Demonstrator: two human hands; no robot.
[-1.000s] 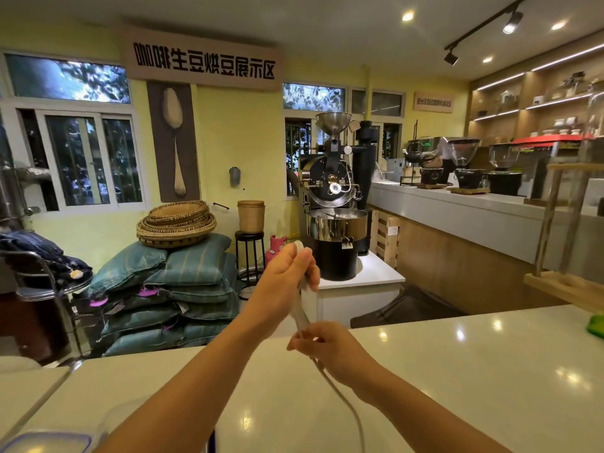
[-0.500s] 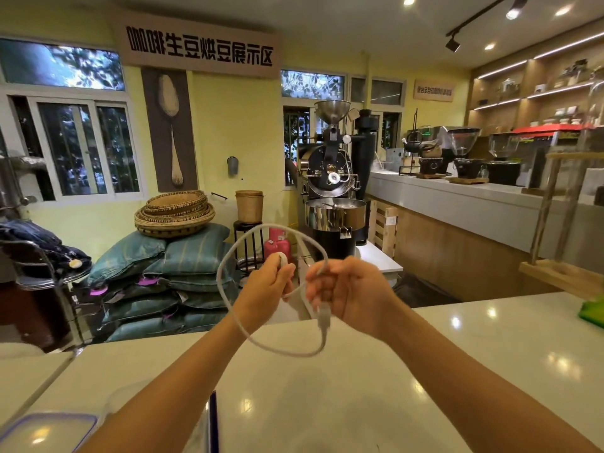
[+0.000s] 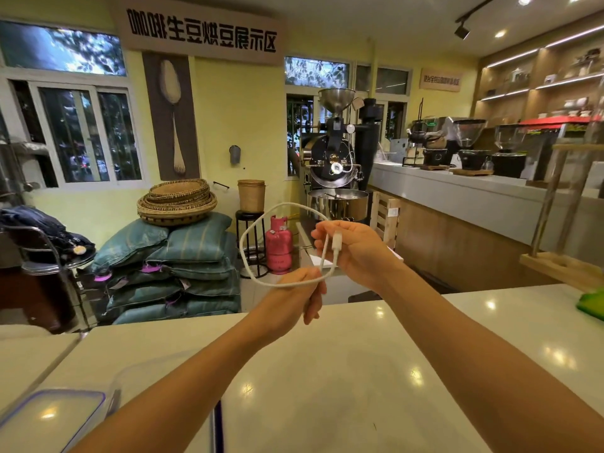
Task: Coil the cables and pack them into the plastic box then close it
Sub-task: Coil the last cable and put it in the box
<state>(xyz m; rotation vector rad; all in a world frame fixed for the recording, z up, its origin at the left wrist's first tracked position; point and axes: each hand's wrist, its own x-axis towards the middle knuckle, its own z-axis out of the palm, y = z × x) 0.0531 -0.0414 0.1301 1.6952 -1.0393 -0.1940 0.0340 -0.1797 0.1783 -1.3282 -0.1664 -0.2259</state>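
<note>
White counter [image 3: 359, 371] fills the lower half of the frame, glossy with ceiling lights reflected in it, and both forearms reach out over it from the bottom edge. The hands are raised above the far edge of the counter, just right of the frame's centre.

The cable [image 3: 243, 243] is white and bent into one open loop that bulges up and to the left of the hands, in front of a pink gas cylinder [image 3: 278, 243]. The right hand [image 3: 356, 253] is the higher one, palm turned towards the camera; its fingers curl over the top of the loop and grip it, and a white plug [image 3: 336, 240] hangs down across the palm. The left hand [image 3: 291, 295] sits just below and to the left, back of the hand towards the camera. The bottom of the loop runs across its top, pinched near the thumb, while its other fingers curl downward. The two hands are close but not touching, joined only by the cable.

A clear plastic box [image 3: 72, 392] with a blue edge lies on the counter in the lower left corner, well apart from the hands and the cable. Behind the counter, left of centre, are stacked green sacks [image 3: 183, 256] with woven baskets [image 3: 178, 201] on top.
</note>
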